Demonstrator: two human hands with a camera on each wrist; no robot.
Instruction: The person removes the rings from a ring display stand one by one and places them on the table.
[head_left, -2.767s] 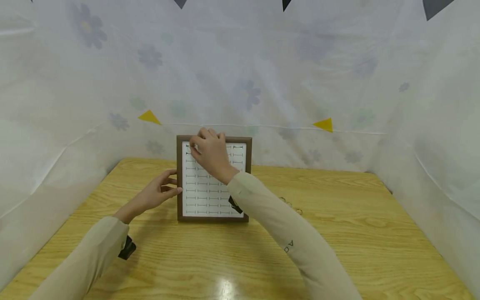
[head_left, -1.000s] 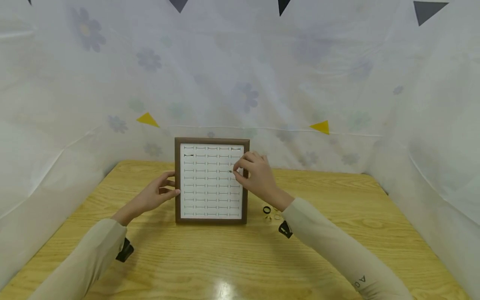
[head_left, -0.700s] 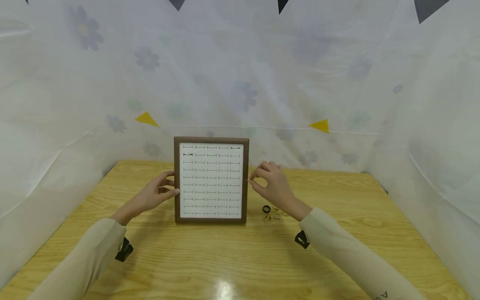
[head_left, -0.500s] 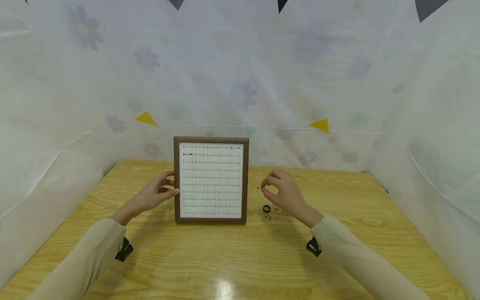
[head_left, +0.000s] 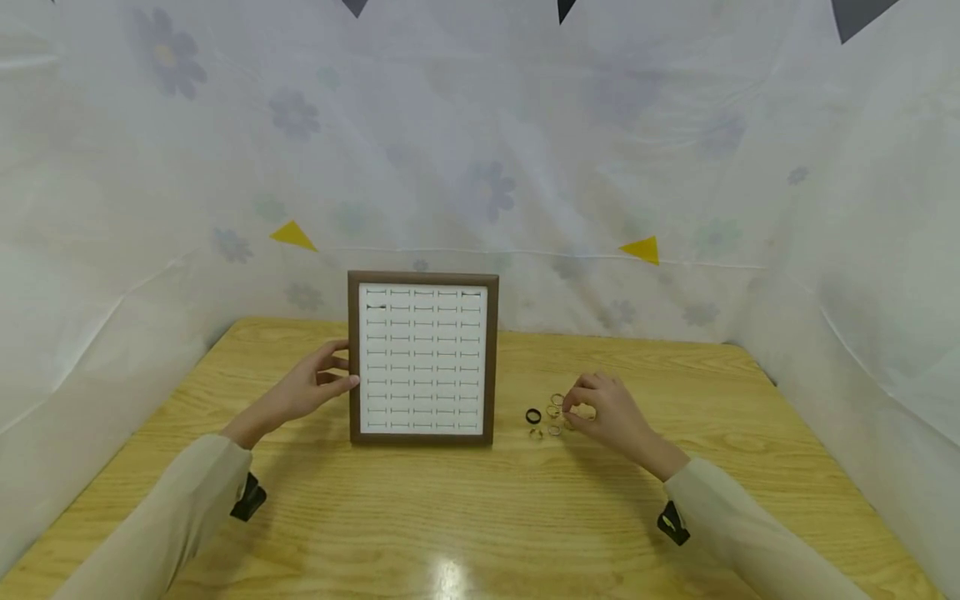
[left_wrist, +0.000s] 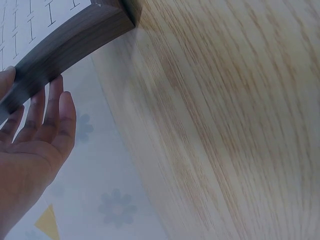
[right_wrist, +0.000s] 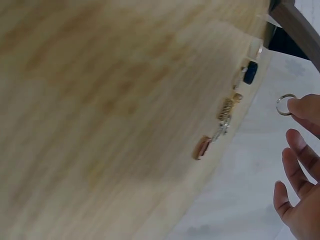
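Observation:
A ring display board [head_left: 422, 282], brown frame around a white slotted insert, stands upright at the back middle of the wooden table. My left hand [head_left: 336, 367] holds its left edge, thumb on the front and straight fingers [left_wrist: 47, 107] behind the frame [left_wrist: 75, 42]. Two dark rings sit in its top rows. To the right of the board lies a small pile of loose rings [head_left: 553, 430] with a black ring [head_left: 533, 416] among them. My right hand [head_left: 579, 408] is low over that pile and pinches a thin silver ring [right_wrist: 285, 104] at its fingertips [right_wrist: 302, 107].
The wooden table [head_left: 465, 517] is walled on three sides by white flowered sheeting [head_left: 480, 167]. In the right wrist view the loose rings [right_wrist: 226, 109] lie in a line on the wood, the black one [right_wrist: 250, 73] nearest the board.
My right hand left the board's upper rows and came down and to the right onto the ring pile, carrying a small ring. The left hand and the board stayed still.

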